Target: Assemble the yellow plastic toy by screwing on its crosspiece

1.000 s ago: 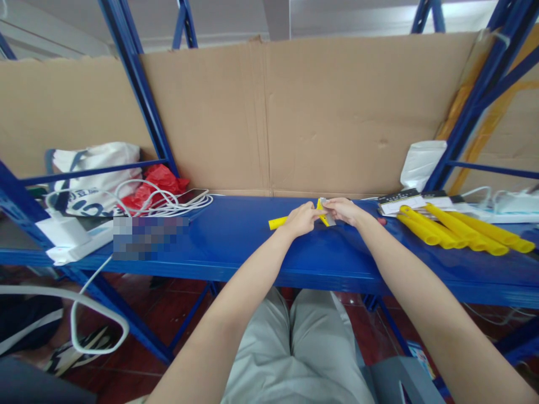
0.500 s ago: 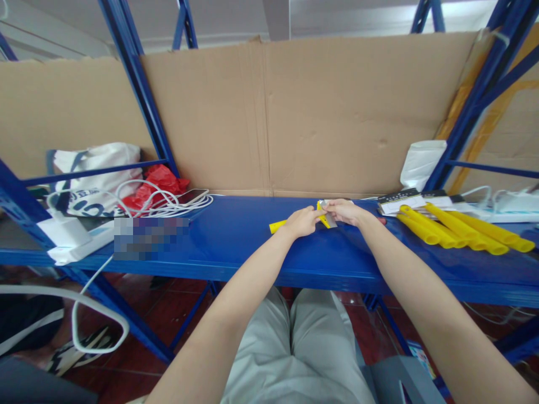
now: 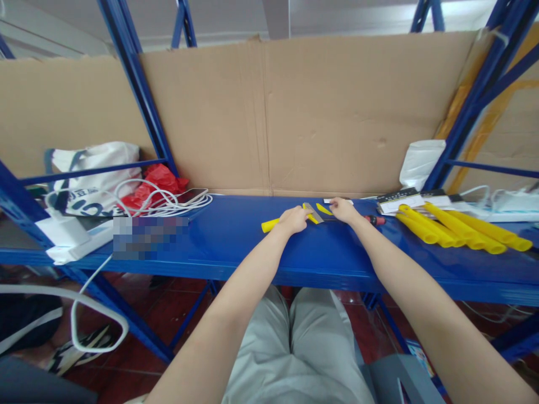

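My left hand (image 3: 295, 220) is closed around the yellow handle (image 3: 270, 225) of a scraper. The scraper's flat metal blade (image 3: 314, 212) and yellow head stick out to the right of my fingers. My right hand (image 3: 343, 210) is bent with its fingers together just above the tabletop; what they pinch, if anything, is hidden. At its fingertips is a small yellow strip (image 3: 323, 209), apart from the blade. A white card-like piece (image 3: 334, 201) lies behind this hand. Beside my right wrist lies a screwdriver with a red and black handle (image 3: 375, 220).
Several yellow tubes (image 3: 458, 230) lie on the blue shelf (image 3: 236, 252) at right, by black-and-white packets (image 3: 402, 201). On the left are white cables (image 3: 177, 207), a power strip (image 3: 86, 242), a red bag (image 3: 162, 182) and a cloth bag (image 3: 101, 168). A cardboard panel (image 3: 337, 112) stands behind.
My hands have come apart: the left moved slightly left with the scraper, and the right let go of the blade. The yellow strip and screwdriver handle now show more clearly.
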Demonstrator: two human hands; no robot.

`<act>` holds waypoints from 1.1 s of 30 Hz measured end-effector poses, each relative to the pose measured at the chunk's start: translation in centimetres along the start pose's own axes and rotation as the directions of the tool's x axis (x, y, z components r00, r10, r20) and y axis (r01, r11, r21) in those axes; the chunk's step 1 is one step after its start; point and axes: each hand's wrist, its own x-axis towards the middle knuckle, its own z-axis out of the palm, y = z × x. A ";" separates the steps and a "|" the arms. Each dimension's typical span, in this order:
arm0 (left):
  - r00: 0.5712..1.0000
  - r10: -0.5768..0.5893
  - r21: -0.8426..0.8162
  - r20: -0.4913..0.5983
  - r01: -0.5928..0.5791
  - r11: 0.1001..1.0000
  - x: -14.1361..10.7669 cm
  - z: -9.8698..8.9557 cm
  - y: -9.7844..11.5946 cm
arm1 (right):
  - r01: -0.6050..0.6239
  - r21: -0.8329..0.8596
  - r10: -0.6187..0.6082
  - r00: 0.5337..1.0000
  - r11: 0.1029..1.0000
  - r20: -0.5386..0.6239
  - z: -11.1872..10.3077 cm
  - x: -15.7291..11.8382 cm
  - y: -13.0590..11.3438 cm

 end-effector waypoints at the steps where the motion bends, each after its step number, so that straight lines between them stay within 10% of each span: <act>1: 1.000 -0.006 0.009 0.009 0.006 1.000 0.0 0.0 -0.1 | 0.024 -0.026 -0.023 1.000 0.999 0.020 0.1 0.0 0.1; 10: 0.999 -0.006 0.060 0.041 0.003 0.998 0.0 0.0 0.0 | 0.099 -0.265 -0.041 0.975 0.959 0.217 0.5 -0.2 0.0; 33: 1.000 -0.013 -0.028 0.003 0.013 1.000 0.0 0.2 -0.3 | 0.033 -0.406 0.041 0.984 0.913 0.171 -0.6 -0.2 -0.2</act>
